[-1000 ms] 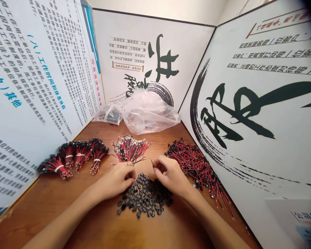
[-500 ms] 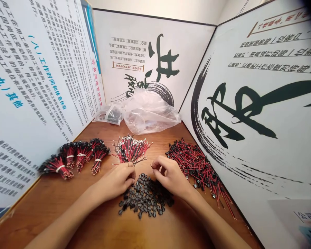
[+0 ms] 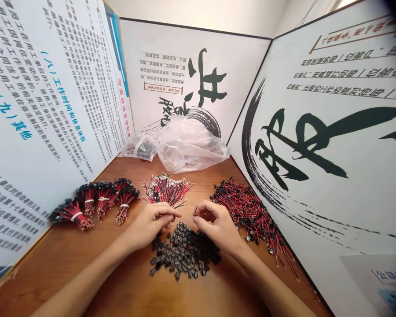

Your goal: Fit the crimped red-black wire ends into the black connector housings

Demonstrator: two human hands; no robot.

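My right hand [image 3: 217, 223] pinches a short, thin wire [image 3: 195, 211] between thumb and forefinger; its far end is hidden by the fingers. Opposite it, a small gap away, my left hand [image 3: 154, 221] has its thumb and forefinger closed together, and whatever is in them is too small to make out. Just below both hands lies a heap of small black plastic connector housings [image 3: 181, 255]. Behind them is a pile of loose red and black wires with pale metal ends [image 3: 168, 188]. To the right spreads a heap of red and black wires with black connectors [image 3: 247, 207].
Several bundles of wired connectors [image 3: 103, 200] tied with white bands lie at the left. A clear plastic bag [image 3: 193, 147] and a smaller bag with dark contents [image 3: 141, 146] rest at the back of the wooden table [image 3: 145, 295]. Printed panels [image 3: 244, 57] enclose three sides.
My left hand has come away from the edge of the black housings and moved right, its fingers stretching toward my right hand. The right hand stays nearly in place with its wire.
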